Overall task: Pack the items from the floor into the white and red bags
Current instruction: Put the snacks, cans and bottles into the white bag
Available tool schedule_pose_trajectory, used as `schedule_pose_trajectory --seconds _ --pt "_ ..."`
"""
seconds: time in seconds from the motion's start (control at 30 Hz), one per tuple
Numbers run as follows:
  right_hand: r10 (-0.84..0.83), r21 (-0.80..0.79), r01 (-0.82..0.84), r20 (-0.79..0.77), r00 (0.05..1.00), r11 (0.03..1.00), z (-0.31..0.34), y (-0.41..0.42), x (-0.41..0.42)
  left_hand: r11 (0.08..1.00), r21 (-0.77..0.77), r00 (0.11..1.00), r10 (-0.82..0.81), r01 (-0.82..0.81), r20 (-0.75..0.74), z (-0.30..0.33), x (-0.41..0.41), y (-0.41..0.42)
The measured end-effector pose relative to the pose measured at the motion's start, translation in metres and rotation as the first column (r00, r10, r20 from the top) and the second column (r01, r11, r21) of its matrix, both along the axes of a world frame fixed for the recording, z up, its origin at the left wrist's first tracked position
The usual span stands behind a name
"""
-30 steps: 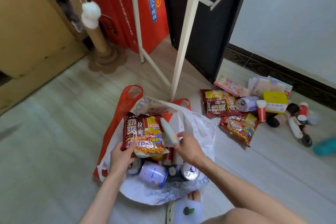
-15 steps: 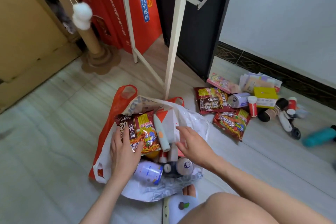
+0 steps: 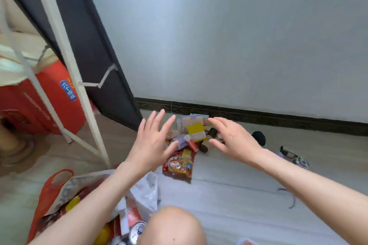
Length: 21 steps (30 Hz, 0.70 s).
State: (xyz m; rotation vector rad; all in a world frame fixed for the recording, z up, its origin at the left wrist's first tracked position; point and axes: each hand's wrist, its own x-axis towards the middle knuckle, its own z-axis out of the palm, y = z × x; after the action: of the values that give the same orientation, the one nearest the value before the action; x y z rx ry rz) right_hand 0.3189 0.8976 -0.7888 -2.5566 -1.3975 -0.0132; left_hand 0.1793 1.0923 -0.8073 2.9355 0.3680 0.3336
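Both hands reach out empty with fingers spread, the left hand (image 3: 151, 141) and right hand (image 3: 233, 141) hovering over a pile of items (image 3: 194, 132) on the floor (image 3: 239, 195) by the wall. A noodle packet (image 3: 179, 163) lies at 6 o'clock of the pile. At 7 o'clock of the hands, the white bag (image 3: 145, 193) sits inside the red bag (image 3: 49, 191), both partly filled.

The noodle packet (image 3: 179, 163) is red and yellow. The small box (image 3: 196, 131) is yellow and white. One bag (image 3: 46, 195) is red, the other bag (image 3: 146, 193) white. The floor (image 3: 229, 205) is pale grey, the wall (image 3: 219, 36) white.
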Motion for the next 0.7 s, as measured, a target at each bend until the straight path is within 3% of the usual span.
schedule_pose_trajectory --seconds 0.17,0.3,0.47,0.57,0.7 --pt "-0.230 0.046 0.228 0.054 0.972 0.973 0.021 -0.112 0.035 0.960 0.095 0.963 -0.267 0.265 0.016 0.034 0.087 -0.080" --pt "-0.427 0.055 0.429 -0.052 0.903 0.901 0.004 -0.186 0.057 0.882 0.172 0.898 -0.428 0.439 -0.098 0.004 0.144 -0.151" --pt "-0.611 -0.024 0.623 -0.229 0.758 0.782 -0.077 -0.254 0.086 0.897 -0.049 0.873 -0.438 0.439 -0.212 -0.085 0.180 -0.229" --pt "-0.705 -0.106 0.721 -0.347 0.619 0.685 -0.146 -0.281 0.101 0.902 -0.163 0.843 -0.431 0.399 -0.322 -0.147 0.195 -0.249" --pt "-0.798 -0.169 0.838 -0.448 0.403 0.518 -0.231 -0.293 0.120 0.903 -0.308 0.874 -0.389 0.299 -0.292 -0.209 0.225 -0.258"
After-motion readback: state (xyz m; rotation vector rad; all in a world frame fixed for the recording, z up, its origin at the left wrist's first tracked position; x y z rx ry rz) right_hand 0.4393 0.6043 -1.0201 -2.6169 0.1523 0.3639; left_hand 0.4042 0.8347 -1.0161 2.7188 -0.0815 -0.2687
